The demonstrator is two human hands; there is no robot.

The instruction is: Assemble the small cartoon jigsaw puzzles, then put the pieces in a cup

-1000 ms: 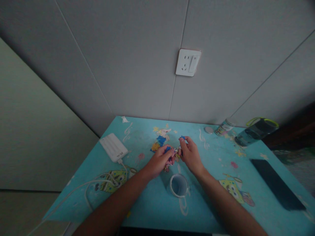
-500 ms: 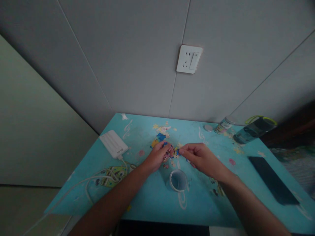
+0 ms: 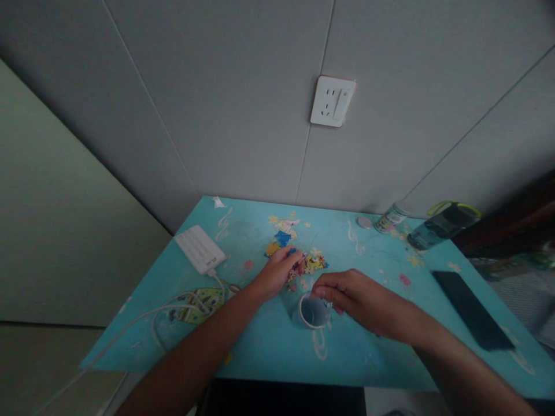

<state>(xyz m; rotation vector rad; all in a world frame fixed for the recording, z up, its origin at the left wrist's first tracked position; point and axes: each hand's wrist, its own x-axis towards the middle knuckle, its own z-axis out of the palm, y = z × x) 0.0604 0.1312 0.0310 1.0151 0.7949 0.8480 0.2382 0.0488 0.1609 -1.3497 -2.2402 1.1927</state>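
small pieces [image 3: 313,264] too tiny to identify, cup [image 3: 313,312] rim part-hidden

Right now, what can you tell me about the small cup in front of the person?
The cup is small, round and pale, whitish grey in the dim light; its material cannot be told. It stands upright on the blue table, mouth open upward, and nothing shows inside. It sits near the table's front edge, just short of the heap of coloured pieces. The right hand hangs over its far right rim with fingers curled; actual contact cannot be told. The left hand is apart from it.
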